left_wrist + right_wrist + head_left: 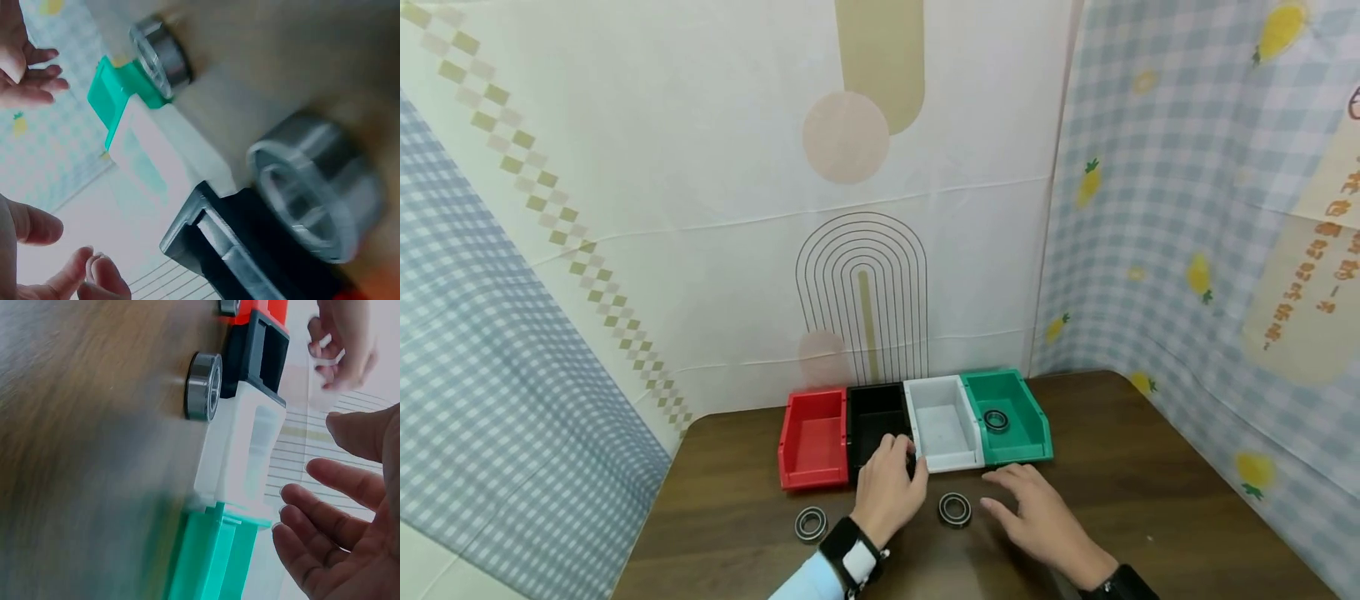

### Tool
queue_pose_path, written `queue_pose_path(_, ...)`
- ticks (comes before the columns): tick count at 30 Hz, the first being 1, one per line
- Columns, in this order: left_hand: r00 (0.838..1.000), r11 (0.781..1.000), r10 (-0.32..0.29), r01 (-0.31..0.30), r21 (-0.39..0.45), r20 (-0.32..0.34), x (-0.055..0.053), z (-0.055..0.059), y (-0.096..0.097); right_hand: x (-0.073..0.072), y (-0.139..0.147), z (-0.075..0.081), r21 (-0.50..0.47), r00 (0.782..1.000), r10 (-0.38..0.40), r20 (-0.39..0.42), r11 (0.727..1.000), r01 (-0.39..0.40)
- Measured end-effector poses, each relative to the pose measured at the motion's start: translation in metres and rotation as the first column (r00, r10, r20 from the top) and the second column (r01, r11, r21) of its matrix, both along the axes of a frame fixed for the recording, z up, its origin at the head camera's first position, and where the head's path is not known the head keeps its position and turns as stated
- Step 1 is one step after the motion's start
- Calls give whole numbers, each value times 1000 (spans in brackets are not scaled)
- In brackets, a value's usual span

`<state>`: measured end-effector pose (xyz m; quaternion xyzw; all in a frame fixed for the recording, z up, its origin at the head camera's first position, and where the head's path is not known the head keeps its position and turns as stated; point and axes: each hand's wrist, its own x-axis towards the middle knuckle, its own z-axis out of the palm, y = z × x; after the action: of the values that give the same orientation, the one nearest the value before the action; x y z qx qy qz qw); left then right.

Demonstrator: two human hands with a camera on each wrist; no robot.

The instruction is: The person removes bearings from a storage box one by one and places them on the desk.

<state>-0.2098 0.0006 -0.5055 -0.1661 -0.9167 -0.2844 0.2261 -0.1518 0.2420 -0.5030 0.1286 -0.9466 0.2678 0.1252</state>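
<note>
My left hand (891,487) hovers over the front of the black bin (878,407), fingers bent loosely. In the left wrist view its thumb and fingertips (106,275) are apart, with nothing visible between them. My right hand (1037,512) is held above the table, fingers spread and relaxed, holding nothing. Just left of it a metal ball bearing (955,510) lies flat on the table. A second bearing (811,525) lies left of my left wrist, in front of the red bin (814,442). A third bearing (997,421) rests inside the green bin (1033,417).
The white bin (943,425) stands between the black and green ones, all in a row at the back of the brown wooden table (715,500). A printed cloth (737,292) hangs behind them, and checked cloths (1150,250) hang at the sides.
</note>
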Motion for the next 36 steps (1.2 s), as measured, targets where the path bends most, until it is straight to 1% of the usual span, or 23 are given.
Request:
queue_pose_path(2,1000,1000,-15,15,-2,-6,9,-4,-6,2,2,-1,2,1000,-12,-21,1000,12)
queue_pose_path(4,1000,1000,-25,25,-11,7,16,-7,-12,2,4,-1,4,999,-21,-26,1000,21)
queue_pose_path(6,999,999,-32,32,-17,32,20,-11,-15,3,5,-1,9,999,-30,-15,1000,30)
queue_pose_path(8,998,999,-30,32,-21,54,23,-13,-17,3,5,-1,13,999,-33,-1,999,33)
queue_pose_path(12,996,1000,-18,19,-14,83,23,-15,-19,2,3,1,10,1000,-27,-1,1000,27)
queue_pose_path(18,997,1000,-25,26,-3,70,23,-14,-18,0,1,0,-4,999,-36,-32,999,36)
queue_pose_path(21,997,999,-34,33,5,69,24,-13,-18,0,1,-1,-1,999,-41,-22,999,41)
queue_pose_path(25,996,1000,-22,20,22,82,25,-11,-17,-1,0,-3,4,999,-44,1,999,44)
queue_pose_path(28,996,999,-13,10,35,92,24,-11,-14,-3,1,-3,6,999,-45,2,999,45)
queue_pose_path(32,994,999,-23,19,39,104,23,-10,-8,-6,5,-3,14,999,-45,-4,999,45)
queue_pose_path(36,996,1000,-21,18,26,84,23,-6,-5,-9,6,-2,19,999,-39,10,999,39)
